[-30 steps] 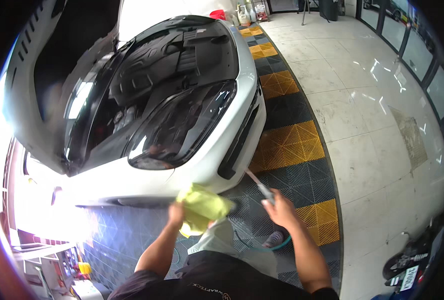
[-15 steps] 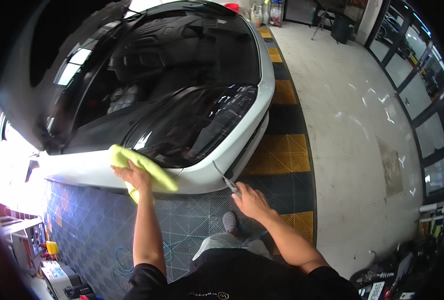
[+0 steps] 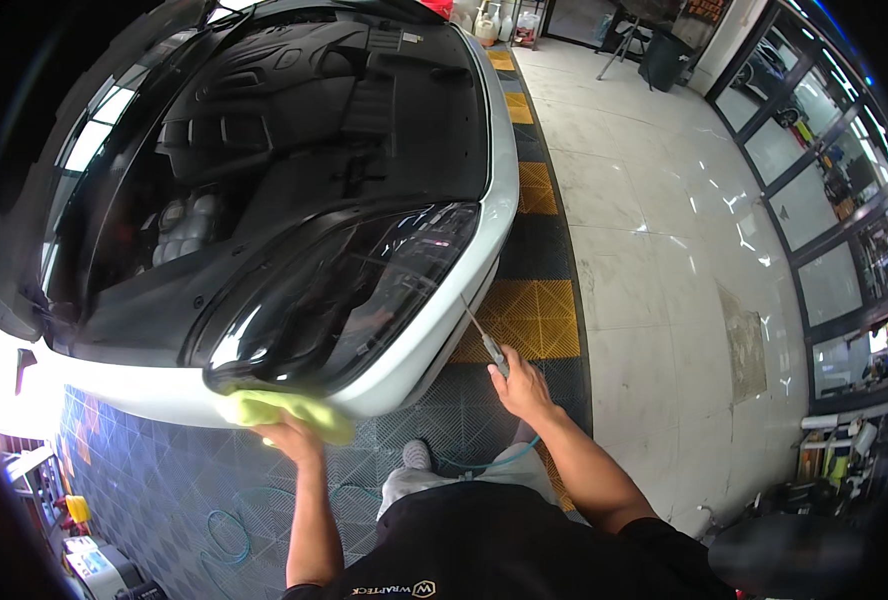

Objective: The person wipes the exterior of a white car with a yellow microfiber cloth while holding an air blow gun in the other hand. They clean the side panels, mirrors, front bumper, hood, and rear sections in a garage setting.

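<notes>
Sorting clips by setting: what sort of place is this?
Likely a car detailing or service bay: a white car with its hood raised, interlocking dark and orange-yellow floor tiles, and a yellow-green cloth in the person's left hand.

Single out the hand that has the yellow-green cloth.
The left hand: it has the cloth by the headlight, whereas the right hand grips a slim-nozzled tool.

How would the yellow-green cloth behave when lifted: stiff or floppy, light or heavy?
The cloth is probably floppy: it bunches in soft folds at the left hand. It is likely light: just a bunch of soft-looking fabric.
</notes>
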`<action>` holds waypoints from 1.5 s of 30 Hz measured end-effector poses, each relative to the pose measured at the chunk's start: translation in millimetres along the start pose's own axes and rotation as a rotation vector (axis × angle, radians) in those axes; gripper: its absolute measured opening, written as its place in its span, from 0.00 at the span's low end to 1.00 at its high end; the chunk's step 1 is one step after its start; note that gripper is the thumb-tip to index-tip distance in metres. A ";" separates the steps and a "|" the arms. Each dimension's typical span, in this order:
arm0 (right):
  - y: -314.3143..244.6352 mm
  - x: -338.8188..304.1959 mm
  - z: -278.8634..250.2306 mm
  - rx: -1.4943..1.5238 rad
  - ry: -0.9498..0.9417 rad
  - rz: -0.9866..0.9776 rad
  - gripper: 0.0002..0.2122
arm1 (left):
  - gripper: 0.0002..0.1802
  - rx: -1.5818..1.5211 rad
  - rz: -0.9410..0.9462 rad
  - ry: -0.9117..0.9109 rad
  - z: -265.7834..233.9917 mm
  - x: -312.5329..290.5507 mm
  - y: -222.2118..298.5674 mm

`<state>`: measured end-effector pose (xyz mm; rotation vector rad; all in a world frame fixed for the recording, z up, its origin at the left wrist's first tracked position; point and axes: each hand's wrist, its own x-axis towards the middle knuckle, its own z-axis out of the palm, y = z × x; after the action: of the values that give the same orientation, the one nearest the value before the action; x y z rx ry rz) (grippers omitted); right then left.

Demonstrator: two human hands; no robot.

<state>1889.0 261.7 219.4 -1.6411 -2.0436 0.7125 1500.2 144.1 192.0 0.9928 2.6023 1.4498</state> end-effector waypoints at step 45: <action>54.6 -36.5 15.1 0.149 -0.706 -0.251 0.21 | 0.33 0.045 -0.625 0.006 103.2 -165.8 -77.3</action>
<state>1929.1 233.4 173.1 -1.1012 -2.5136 1.4574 1622.7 107.1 25.4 0.1297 2.5981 1.2223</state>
